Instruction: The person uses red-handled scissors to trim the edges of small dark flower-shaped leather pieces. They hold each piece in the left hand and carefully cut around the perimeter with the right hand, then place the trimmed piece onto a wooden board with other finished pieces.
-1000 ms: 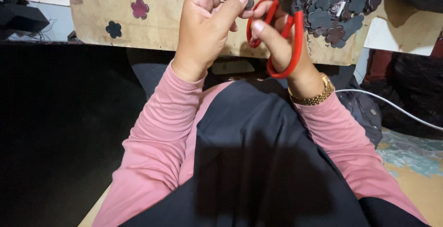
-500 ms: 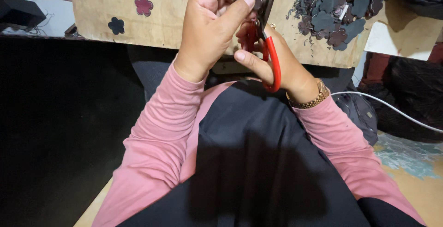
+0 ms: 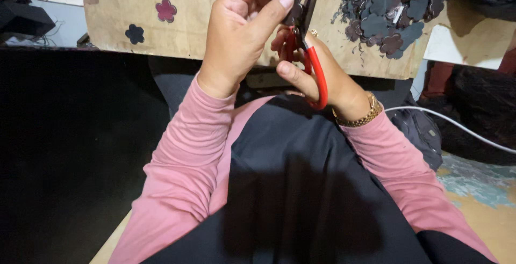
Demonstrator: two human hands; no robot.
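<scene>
A small dark flower-shaped cutout point(image 3: 293, 2) sits pinched between the thumb and fingertips of the left hand point(image 3: 242, 30), raised close to the head camera and just above the near edge of the wooden counter point(image 3: 188, 27), where the blades of a pair of red-handled scissors point(image 3: 310, 54) meet it. The left grip is narrow, closed on the piece at its near side, apparently so that the rest of its outline is left free for the blades. The right hand point(image 3: 322, 78) has thumb and fingers through the red loops, its grip closed around the handles; the dark blades point up and away from the body and look nearly shut at the cutout, though their tips run out of the top of the view. Both hands are held together over the lap, seemingly for a steady, close view of the cut. A gold-coloured bracelet point(image 3: 359, 119) circles the right wrist below pink sleeves point(image 3: 188, 151). To the right on the counter lies a heap of dark flower cutouts point(image 3: 392, 11), near the scissor hand; at left, a maroon flower point(image 3: 166, 10) and a dark one point(image 3: 134, 33) lie singly, well apart from the heap. A white cable point(image 3: 457, 127) trails over the cluttered floor at right.
</scene>
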